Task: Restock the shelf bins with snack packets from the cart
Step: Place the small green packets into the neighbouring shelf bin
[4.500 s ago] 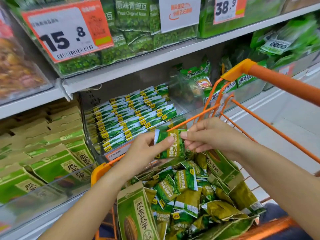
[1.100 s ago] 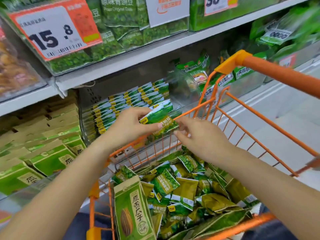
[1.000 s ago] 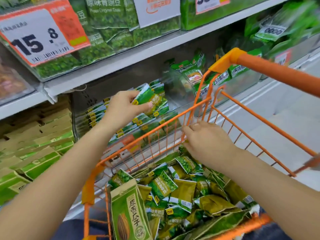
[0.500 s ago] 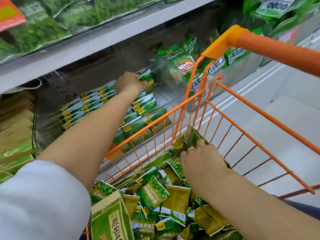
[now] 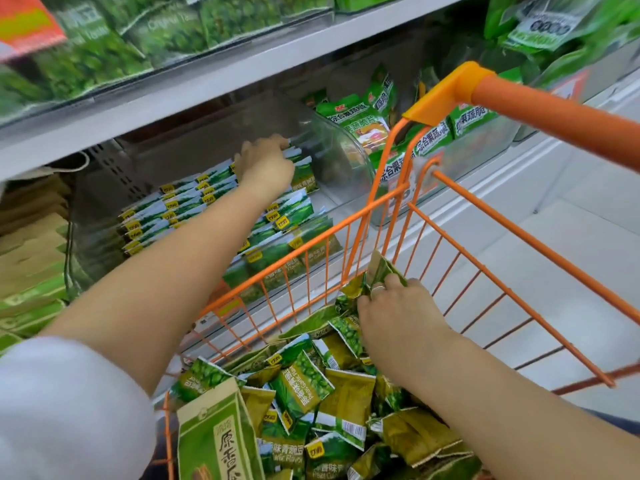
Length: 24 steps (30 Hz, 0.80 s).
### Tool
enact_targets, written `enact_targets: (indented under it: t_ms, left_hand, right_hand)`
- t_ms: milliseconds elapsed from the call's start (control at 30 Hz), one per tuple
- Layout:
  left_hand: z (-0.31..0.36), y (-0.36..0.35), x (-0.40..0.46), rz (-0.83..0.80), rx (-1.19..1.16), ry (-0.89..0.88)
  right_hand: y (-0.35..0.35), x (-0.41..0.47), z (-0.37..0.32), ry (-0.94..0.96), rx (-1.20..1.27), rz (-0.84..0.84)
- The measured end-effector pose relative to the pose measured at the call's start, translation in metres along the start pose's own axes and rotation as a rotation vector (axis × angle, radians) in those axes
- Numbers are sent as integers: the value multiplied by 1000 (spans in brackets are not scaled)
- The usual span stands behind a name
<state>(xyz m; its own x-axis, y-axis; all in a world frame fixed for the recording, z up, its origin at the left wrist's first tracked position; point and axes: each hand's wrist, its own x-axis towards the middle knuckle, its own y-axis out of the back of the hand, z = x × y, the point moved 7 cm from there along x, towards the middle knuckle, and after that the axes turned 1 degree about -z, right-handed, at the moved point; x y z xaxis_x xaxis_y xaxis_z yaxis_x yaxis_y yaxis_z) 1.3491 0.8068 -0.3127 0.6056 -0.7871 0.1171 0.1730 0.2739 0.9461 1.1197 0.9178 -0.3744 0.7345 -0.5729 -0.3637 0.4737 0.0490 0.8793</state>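
A clear shelf bin point(image 5: 341, 150) under the grey shelf board holds rows of small green snack packets point(image 5: 194, 202). My left hand point(image 5: 265, 164) reaches deep into it and holds a green packet point(image 5: 304, 176) against the back row at the bin's right side. Below, the orange wire cart point(image 5: 485, 271) carries a heap of green and olive snack packets point(image 5: 304, 386). My right hand point(image 5: 398, 308) is down in the cart's far corner, fingers curled round a couple of olive-green packets point(image 5: 381, 270) lifted off the heap.
A tall green paper bag point(image 5: 214, 441) stands at the cart's near left. The thick orange cart handle point(image 5: 554, 114) crosses the upper right. The neighbouring bin holds larger green pouches point(image 5: 349, 116). Flat green and tan boxes point(image 5: 31, 271) fill the shelf at left.
My left hand carried a green packet from above the cart up into the back of the bin. My right hand dropped into the cart and took hold of packets.
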Motion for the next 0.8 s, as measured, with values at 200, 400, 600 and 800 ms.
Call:
enact_targets:
  t_ms: [200,400,600,800]
  left_hand:
    - [22,36,-120,132,-291,-426]
    - [-10,21,-212,-34,-308,-445]
    - [-41,35,-234,-124,-420,-310]
    - [-54,18,-233,-292,-688,-48]
  right_hand:
    - [-17,10,-9,164,125,26]
    - [-17,21,-8,205,264,80]
    - [49,-8,10,219,1111,314]
    - [47,-21,8,238,1654,269]
